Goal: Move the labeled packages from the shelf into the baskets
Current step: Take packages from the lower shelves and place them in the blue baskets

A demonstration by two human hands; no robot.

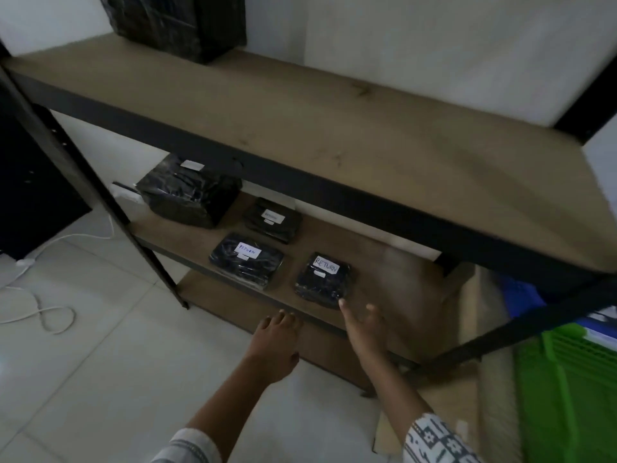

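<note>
Head view, left to right. A white cable (40, 312) lies looped on the tiled floor (100, 345). The shelf (384, 289) is a dark metal frame with wooden boards. On the upper board, at far left, stands a large black wrapped bundle (177, 25). On the lower board sit four black wrapped packages: a bulky package (188, 195) at the back left, a small rear package (272, 220) just right of it, a front left package (247, 260) labelled RETURN, and a front right package (323, 279) (also labelled RETURN).

The left hand (275, 345) is released, fingers extended toward the front edge of the lower board, holding nothing. The right hand (365, 332) is also released, fingers spread; one fingertip is at the near edge of the front right package, and contact cannot be confirmed. Both wrists show patterned sleeves.

At far right, a green basket (567, 379) sits on the floor beside the shelf, with a blue basket (521, 295) partly hidden behind the frame.
</note>
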